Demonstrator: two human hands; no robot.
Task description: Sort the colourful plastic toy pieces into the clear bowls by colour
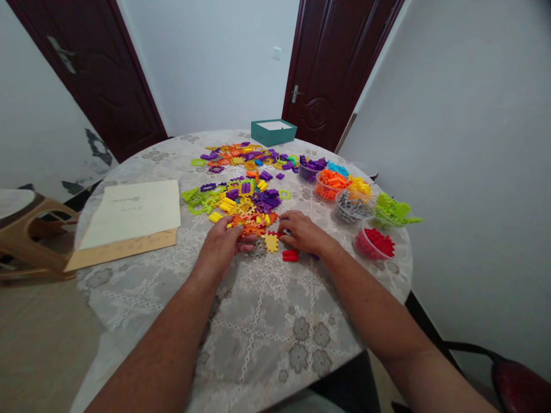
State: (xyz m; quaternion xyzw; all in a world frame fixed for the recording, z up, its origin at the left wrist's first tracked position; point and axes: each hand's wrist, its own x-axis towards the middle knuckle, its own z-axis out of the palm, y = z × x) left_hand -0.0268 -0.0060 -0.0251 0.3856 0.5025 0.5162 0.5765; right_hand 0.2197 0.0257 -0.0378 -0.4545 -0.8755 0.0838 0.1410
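My left hand [220, 242] rests at the near left edge of a heap of orange building pieces [248, 222], its fingers apart and touching the pieces. Grey building pieces [257, 248] lie just under its fingertips. Opposite it, my right hand [302, 230] has its fingers curled down, with a red building piece [274, 233] showing at the fingertips. Between the hands lies a flat pale yellow building piece [271, 243] with notched edges. Another red building piece [290, 256] is below my right hand. A bit of purple is mostly hidden under my right wrist.
Mixed pieces [241, 155] lie farther back, before a green box [274, 133]. Along the right stand clear tubs sorted by colour, including a red tub [374, 243], grey tub [353, 206] and orange tub [331, 184]. Papers [133, 209] lie left on the patterned tablecloth [253, 327].
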